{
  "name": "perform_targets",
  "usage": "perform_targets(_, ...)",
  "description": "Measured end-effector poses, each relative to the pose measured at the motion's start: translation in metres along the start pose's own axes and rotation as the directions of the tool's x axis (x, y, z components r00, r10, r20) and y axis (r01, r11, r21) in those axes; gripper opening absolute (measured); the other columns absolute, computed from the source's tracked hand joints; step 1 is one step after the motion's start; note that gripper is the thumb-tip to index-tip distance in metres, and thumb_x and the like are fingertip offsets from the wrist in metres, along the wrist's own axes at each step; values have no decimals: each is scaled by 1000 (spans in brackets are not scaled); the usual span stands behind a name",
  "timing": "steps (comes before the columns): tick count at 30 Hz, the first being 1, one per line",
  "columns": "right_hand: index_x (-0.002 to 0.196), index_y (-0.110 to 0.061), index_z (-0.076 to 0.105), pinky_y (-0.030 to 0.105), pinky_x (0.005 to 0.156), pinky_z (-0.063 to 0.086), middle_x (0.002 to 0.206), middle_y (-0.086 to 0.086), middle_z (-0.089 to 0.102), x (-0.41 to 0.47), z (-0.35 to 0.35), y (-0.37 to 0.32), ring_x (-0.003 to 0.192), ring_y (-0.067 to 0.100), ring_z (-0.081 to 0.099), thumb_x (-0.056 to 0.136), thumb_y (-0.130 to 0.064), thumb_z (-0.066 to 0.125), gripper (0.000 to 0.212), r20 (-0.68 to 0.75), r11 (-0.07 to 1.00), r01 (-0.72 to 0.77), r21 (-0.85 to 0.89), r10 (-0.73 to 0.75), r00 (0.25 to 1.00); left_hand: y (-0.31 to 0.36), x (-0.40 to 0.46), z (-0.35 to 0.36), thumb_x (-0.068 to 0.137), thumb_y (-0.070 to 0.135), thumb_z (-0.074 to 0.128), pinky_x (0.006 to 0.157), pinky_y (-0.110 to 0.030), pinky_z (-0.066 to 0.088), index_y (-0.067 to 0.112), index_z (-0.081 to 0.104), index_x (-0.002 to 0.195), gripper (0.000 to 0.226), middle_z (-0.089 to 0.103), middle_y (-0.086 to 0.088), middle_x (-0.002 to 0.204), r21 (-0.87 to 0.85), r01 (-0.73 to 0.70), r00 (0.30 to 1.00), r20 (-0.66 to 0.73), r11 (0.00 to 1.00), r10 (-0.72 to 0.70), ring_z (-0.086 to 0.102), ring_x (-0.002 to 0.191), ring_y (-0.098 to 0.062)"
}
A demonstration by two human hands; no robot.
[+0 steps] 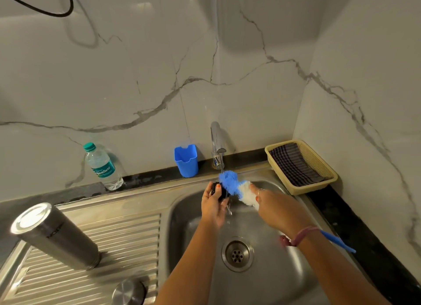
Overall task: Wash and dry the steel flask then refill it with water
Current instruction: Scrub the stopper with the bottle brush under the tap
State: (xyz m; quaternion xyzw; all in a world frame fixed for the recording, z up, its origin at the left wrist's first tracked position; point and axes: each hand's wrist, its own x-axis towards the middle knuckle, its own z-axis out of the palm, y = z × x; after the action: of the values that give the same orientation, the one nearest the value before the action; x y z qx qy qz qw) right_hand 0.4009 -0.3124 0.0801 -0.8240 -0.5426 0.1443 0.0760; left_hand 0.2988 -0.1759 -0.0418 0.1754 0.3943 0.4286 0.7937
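The steel flask point(54, 235) stands upside down on the ribbed drainboard point(127, 236) at the left, away from both hands. Over the sink basin point(193, 247), my left hand point(213, 208) grips a small black cap point(219, 192). My right hand point(273, 210) holds a bottle brush point(237, 188) with blue and white bristles; its blue handle sticks out past my wrist. The blue bristle tip touches the cap under water running from the chrome tap point(217, 144).
A plastic water bottle point(102, 167) and a blue plastic holder point(186, 160) stand against the marble wall. A beige basket point(328, 168) with a dark checked cloth point(293, 164) sits right of the tap. A round steel lid point(128, 292) lies on the drainboard's near edge.
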Motion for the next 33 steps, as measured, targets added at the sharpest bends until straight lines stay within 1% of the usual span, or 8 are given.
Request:
perform_targets(3, 149, -33, 22, 29, 70, 55, 95, 3, 65, 12, 4, 1, 76, 15, 62, 97, -16, 41, 58, -27, 1000, 3, 20, -3, 1000, -1, -6, 3, 98, 1, 54, 102, -46, 50, 12, 48, 142, 45, 57, -20, 136, 12, 7, 999, 37, 1000, -8, 61, 121, -35)
perform_targets(9, 135, -13, 49, 28, 84, 47, 112, 11, 63, 19, -2, -7, 99, 21, 61, 100, -18, 39, 36, 101, 994, -108, 10, 107, 989, 9, -5, 2, 98, 1, 54, 100, -45, 52, 15, 48, 142, 47, 57, -18, 136, 9, -34, 999, 7, 999, 34, 63, 115, -30)
perform_targets(13, 134, -14, 50, 31, 89, 48, 110, 10, 62, 21, -5, -7, 98, 22, 60, 98, -23, 42, 37, 147, 981, -193, 3, 190, 971, 8, -8, 2, 98, 0, 53, 97, -42, 53, 15, 47, 144, 49, 55, -18, 137, 24, -25, 999, 28, 999, 25, 61, 119, -31)
perform_targets(19, 137, -14, 44, 30, 82, 49, 105, 10, 62, 25, -2, -16, 93, 22, 61, 97, -21, 43, 41, 61, 989, -137, -63, 141, 988, 5, -12, 8, 99, -1, 52, 101, -43, 49, 14, 46, 145, 49, 55, -17, 138, 63, -15, 997, 74, 998, 11, 60, 121, -33)
perform_targets(22, 139, -16, 43, 32, 89, 50, 116, 11, 62, 14, -9, -11, 99, 22, 60, 99, -20, 37, 41, 50, 997, -81, -13, 82, 995, 10, -8, 6, 99, 0, 52, 101, -52, 49, 17, 46, 143, 47, 56, -17, 137, 55, -10, 998, 63, 998, 6, 59, 122, -35)
perform_targets(25, 137, -13, 48, 32, 95, 46, 125, 11, 60, 9, -16, -8, 108, 23, 58, 100, -20, 38, 39, 96, 989, -143, 45, 138, 986, 11, -8, 5, 99, 1, 53, 103, -54, 48, 18, 46, 144, 50, 54, -18, 139, 64, 7, 998, 63, 998, -11, 59, 122, -36)
perform_targets(30, 126, -8, 54, 33, 92, 47, 116, 11, 62, 20, -11, -16, 104, 25, 60, 99, -24, 43, 33, 71, 970, -240, 42, 237, 969, 7, -13, 8, 97, -2, 54, 99, -48, 51, 17, 45, 146, 53, 52, -17, 142, 96, 22, 990, 138, 995, -35, 60, 119, -33)
perform_targets(33, 127, -10, 53, 31, 83, 48, 111, 11, 63, 15, -6, -18, 98, 24, 61, 98, -26, 42, 35, 14, 983, -180, 41, 180, 984, 13, -9, 10, 98, -3, 52, 104, -51, 47, 15, 42, 147, 52, 51, -18, 142, 78, 20, 993, 118, 997, -29, 62, 115, -33)
